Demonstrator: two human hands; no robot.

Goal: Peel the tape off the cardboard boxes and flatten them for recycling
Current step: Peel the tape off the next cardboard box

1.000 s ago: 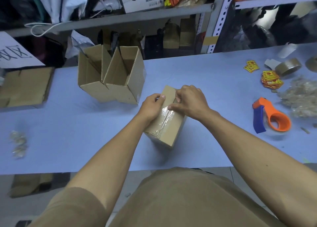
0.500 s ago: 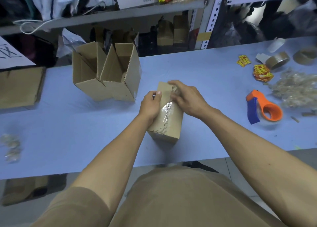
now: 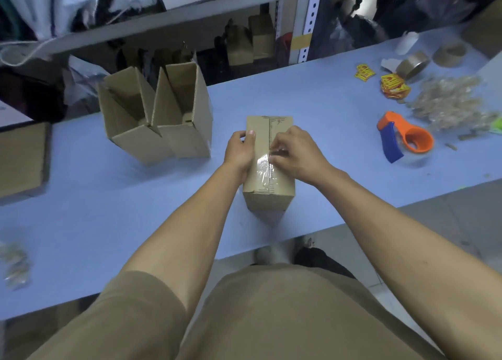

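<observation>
Cardboard box (image 3: 269,194) stands on blue bench (image 3: 81,213); its far sides are hidden. Left hand (image 3: 240,150) grips its left edge. Right hand (image 3: 294,153) pinches clear tape (image 3: 264,169) along the top seam

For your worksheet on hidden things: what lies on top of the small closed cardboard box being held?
On the small closed cardboard box lies a clear tape strip along its seam. The left hand grips its side; the right hand pinches the tape, hiding its peeled end.
</observation>
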